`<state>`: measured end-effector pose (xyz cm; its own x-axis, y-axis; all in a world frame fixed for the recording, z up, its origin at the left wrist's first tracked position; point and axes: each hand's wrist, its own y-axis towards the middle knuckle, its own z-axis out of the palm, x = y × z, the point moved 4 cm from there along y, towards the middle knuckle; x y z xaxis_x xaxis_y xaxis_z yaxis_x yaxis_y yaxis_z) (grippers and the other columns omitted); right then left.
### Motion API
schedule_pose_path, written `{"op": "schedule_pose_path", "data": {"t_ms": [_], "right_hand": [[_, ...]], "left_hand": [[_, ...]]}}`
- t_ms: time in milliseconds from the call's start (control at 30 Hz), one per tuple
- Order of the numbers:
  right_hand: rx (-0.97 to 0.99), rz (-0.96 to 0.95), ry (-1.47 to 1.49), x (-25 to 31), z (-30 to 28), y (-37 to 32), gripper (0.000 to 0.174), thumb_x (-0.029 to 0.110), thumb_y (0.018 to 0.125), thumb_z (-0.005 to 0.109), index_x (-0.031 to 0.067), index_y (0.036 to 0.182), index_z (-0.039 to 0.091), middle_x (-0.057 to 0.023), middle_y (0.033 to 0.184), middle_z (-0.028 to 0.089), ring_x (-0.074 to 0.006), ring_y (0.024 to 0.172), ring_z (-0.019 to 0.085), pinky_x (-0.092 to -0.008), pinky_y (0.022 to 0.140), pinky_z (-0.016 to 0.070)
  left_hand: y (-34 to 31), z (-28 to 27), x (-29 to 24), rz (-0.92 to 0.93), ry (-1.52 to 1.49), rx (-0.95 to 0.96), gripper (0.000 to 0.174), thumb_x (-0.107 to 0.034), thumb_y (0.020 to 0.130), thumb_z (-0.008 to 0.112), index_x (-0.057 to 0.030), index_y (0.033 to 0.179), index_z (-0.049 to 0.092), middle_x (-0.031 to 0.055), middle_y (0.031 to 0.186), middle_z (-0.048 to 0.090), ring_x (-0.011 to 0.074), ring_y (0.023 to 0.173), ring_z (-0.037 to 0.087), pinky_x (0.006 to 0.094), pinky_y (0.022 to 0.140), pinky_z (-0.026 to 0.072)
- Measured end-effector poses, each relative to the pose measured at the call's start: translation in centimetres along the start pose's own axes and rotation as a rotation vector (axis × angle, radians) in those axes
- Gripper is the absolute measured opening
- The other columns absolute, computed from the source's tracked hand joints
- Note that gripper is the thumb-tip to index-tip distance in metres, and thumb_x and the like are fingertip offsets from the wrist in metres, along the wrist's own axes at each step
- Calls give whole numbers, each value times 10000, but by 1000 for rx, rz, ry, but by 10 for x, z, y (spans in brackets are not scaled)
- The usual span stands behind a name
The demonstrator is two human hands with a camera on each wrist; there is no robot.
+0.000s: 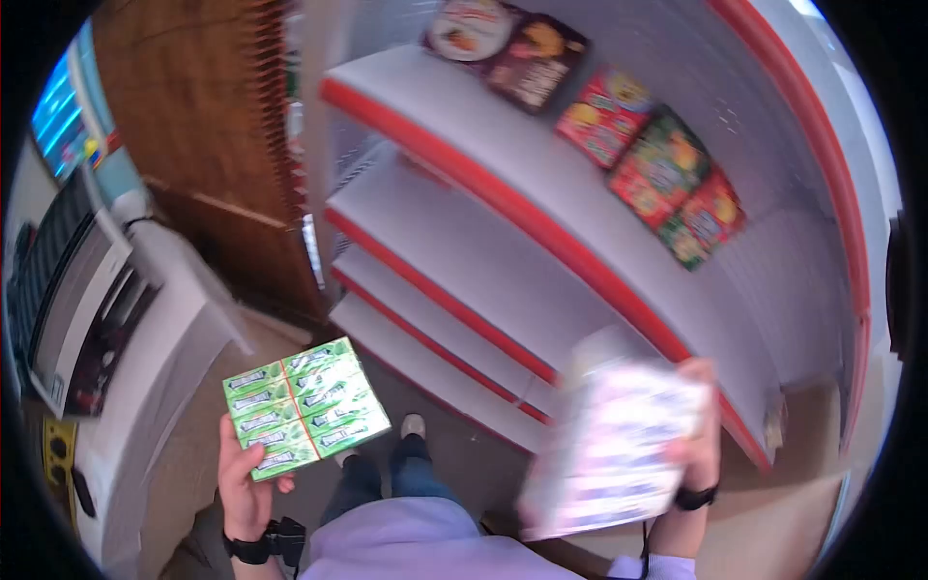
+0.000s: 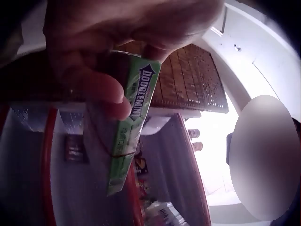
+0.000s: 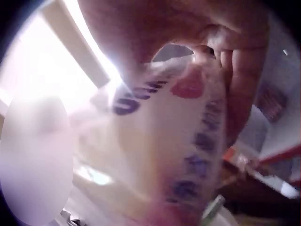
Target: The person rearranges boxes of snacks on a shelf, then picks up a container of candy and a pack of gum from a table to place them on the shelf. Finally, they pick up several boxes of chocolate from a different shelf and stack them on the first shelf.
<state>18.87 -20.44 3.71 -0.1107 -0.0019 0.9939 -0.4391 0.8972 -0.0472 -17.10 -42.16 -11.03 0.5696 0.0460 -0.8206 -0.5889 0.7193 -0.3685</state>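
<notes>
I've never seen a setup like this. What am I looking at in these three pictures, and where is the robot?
There is no robot: these are a person's bare hands. The big picture comes from a camera on the head, looking forward and down; the other two come from cameras on the left and right wrists. The left hand grips a green pack with a thin red band around it. The right hand holds a larger pale pack, blurred in the head view. Colourful boxes sit on the upper of the red-edged shelves.
</notes>
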Motion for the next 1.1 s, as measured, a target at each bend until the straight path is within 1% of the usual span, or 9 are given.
{"op": "schedule_pose_path", "data": {"t_ms": [100,233,300,333,567,600,733,1033,1100], "right_hand": [[286,266,-273,-84,63,53,681,91,611,832,60,1123,383,-69,1033,506,-166,980,521,-323,865,440],[78,257,-134,-151,65,155,595,35,728,738,45,1173,343,-117,1119,514,-206,1067,523,-357,876,478],[-11,144,-10,-171,77,212,818,58,759,715,31,1371,173,-169,1271,430,-254,1163,477,-377,940,444],[-3,78,-2,-175,81,242,921,89,753,727,29,1418,93,-187,1323,394,-273,1203,443,-389,979,406],[-217,-81,-25,-218,83,409,981,73,694,766,32,1413,100,-181,1312,424,-262,1168,457,-363,954,382],[-252,-108,35,-222,77,422,868,14,649,769,26,1341,245,-151,1266,463,-245,1154,479,-344,965,391],[-37,-138,197,-241,65,456,568,5,689,746,60,1131,394,-96,1171,525,-210,1083,521,-340,932,417],[-73,55,57,-250,56,434,551,66,759,719,67,1229,432,-57,1161,559,-177,1080,530,-354,943,418],[-84,-21,62,-250,37,426,514,71,768,708,66,1217,458,-54,1155,566,-181,1074,538,-361,932,429]], "left_hand": [[3,-35,2,18,-20,-131,447,-139,824,524,-38,1220,345,141,977,592,179,587,609,235,406,480],[-1,-78,27,101,1,-360,529,-174,818,539,-42,1280,317,137,990,586,170,591,606,233,396,472],[-12,-100,39,118,-13,-456,543,-183,818,544,-55,1293,315,135,1004,580,169,599,602,230,393,470],[-25,-109,37,-31,53,-404,533,-116,858,537,-70,1348,331,89,1196,515,176,905,582,264,562,485],[-35,-108,72,-76,-64,-464,533,-85,847,538,-56,1339,334,100,1218,501,176,940,586,233,600,510],[-33,-103,70,-94,-87,-476,532,-84,846,545,-48,1335,339,104,1212,506,182,942,587,242,636,509],[-20,-116,90,-77,-97,-535,514,-82,849,543,-46,1324,349,109,1177,524,190,939,587,251,640,500],[20,-94,93,-159,-59,-490,514,-121,863,557,-44,1322,341,116,1136,541,189,800,611,271,566,503],[24,-105,108,-145,-73,-471,516,-122,862,560,-43,1323,341,116,1146,535,191,809,611,271,568,504]]}}
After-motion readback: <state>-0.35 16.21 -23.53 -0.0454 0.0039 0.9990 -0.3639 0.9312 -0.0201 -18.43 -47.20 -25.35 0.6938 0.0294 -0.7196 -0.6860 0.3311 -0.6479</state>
